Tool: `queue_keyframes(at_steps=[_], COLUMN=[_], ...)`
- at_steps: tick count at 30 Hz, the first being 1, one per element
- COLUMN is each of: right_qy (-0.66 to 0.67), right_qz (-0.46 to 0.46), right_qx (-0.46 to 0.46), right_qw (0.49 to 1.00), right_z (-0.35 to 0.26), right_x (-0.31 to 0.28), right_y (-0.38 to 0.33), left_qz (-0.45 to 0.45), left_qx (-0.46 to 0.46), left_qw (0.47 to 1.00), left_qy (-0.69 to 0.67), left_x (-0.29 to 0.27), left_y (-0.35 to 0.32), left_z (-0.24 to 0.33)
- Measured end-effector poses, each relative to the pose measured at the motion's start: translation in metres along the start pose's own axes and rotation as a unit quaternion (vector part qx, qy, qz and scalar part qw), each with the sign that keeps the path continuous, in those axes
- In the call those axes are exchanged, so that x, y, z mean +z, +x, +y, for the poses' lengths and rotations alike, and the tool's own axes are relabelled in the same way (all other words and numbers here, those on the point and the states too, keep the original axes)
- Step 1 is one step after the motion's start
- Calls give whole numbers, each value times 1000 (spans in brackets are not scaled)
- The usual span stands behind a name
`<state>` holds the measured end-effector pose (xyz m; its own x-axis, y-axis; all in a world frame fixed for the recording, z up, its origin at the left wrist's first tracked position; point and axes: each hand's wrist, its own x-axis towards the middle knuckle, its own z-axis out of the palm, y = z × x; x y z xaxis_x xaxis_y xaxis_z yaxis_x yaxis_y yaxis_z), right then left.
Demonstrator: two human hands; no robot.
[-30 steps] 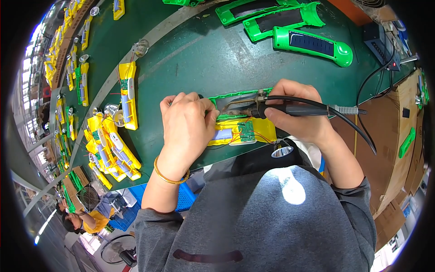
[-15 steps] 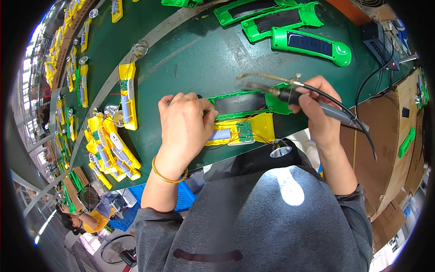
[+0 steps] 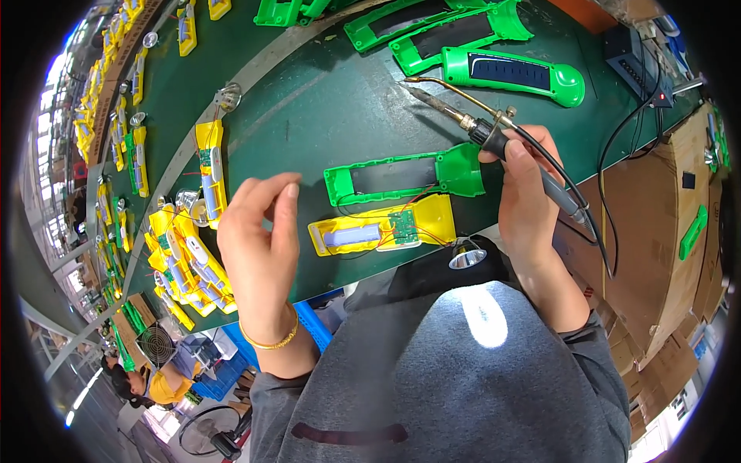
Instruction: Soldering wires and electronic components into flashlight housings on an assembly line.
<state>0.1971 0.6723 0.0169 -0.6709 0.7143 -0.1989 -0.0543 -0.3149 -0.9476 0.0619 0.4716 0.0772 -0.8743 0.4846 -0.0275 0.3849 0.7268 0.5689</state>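
Note:
My right hand point(image 3: 526, 185) grips a soldering iron point(image 3: 494, 139) with a thin curved metal feed tube fixed beside it; its tip points up and left over the bench. Under and left of it lies an open green flashlight shell point(image 3: 394, 176) with a dark panel inside. Nearer to me sits a yellow flashlight half point(image 3: 324, 239), holding a blue-grey battery point(image 3: 351, 235) and a green circuit board point(image 3: 403, 227). Thin wires run between both halves. A round reflector point(image 3: 468, 258) hangs by wires at the bench edge. My left hand point(image 3: 262, 239) is raised left of these, fingers loosely bent, nothing visible in them.
Several yellow flashlight halves point(image 3: 181, 258) are heaped at left, beside a single one point(image 3: 210, 174). Green shells point(image 3: 509, 76) lie at the far side. A soldering station point(image 3: 637, 65) with a black cable stands far right, near cardboard point(image 3: 641, 224). Another person point(image 3: 158, 386) is at lower left.
My left hand has let go of the green shell's left end and moved left. The soldering iron has lifted slightly away from the shell, its tip turned further upward.

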Motion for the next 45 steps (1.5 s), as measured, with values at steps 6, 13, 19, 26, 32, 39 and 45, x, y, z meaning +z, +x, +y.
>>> queue_keyframes(at_steps=[6,13,19,26,32,39,45], right_qy=[-1,-91,-130,-181,-179,-160,-71], right_qz=[-47,-149,-198,-237,-240,-236,-139], right_qx=[-32,-20,11,-2,-17,-17,10], right_qw=[998,984,972,955,954,958,988], right_z=[-2,-5,-5,-4,-6,-7,-19], right_x=[0,-4,-6,-8,-8,-12,-21], right_y=[-6,1,4,9,13,16,11], left_qz=[-65,-147,-171,-137,-130,-129,32], left_qx=[69,30,17,16,19,33,49], left_qw=[995,985,980,987,987,987,998], left_qy=[1,85,97,84,92,93,-2], left_x=[28,35,36,43,46,45,32], left_y=[-7,6,10,8,8,9,-6], left_z=[-4,4,5,5,6,10,17])
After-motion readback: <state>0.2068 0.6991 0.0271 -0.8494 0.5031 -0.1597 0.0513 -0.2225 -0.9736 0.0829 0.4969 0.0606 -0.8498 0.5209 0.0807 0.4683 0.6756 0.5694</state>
